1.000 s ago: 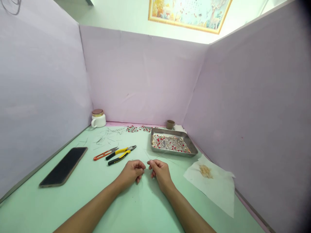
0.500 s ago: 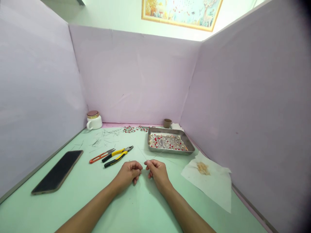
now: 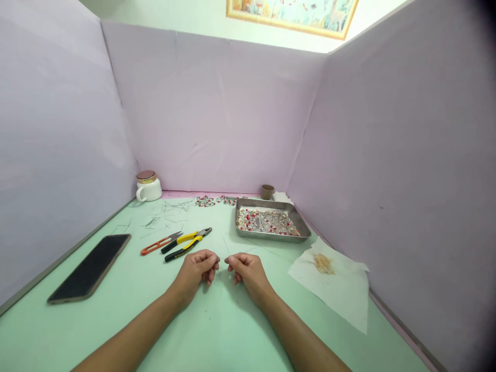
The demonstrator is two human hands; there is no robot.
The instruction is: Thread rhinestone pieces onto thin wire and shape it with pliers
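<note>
Over the middle of the green table (image 3: 217,330), my left hand (image 3: 197,273) and my right hand (image 3: 248,274) face each other a small gap apart. Both are closed, thumb against fingers in a pinch. Whatever they pinch is too small or thin to make out. Beyond my left hand lie pliers (image 3: 186,244) with yellow and black handles and orange thread snips (image 3: 160,243). Farther back, past my right hand, a metal tray (image 3: 271,237) holds many small red, clear and pale beads (image 3: 267,221).
A phone (image 3: 91,268) lies at the left, with a lidded white mug (image 3: 149,187) behind it. Thin wire pieces (image 3: 155,222) and red-beaded items (image 3: 205,201) lie at the back. A brown cup (image 3: 267,191) and white paper (image 3: 333,289) stand right. Partition walls (image 3: 225,113) enclose the table.
My left hand has turned and drawn slightly left, its thumb now on top of the fingers. My right hand has shifted a little. The whole view has tipped slightly downward.
</note>
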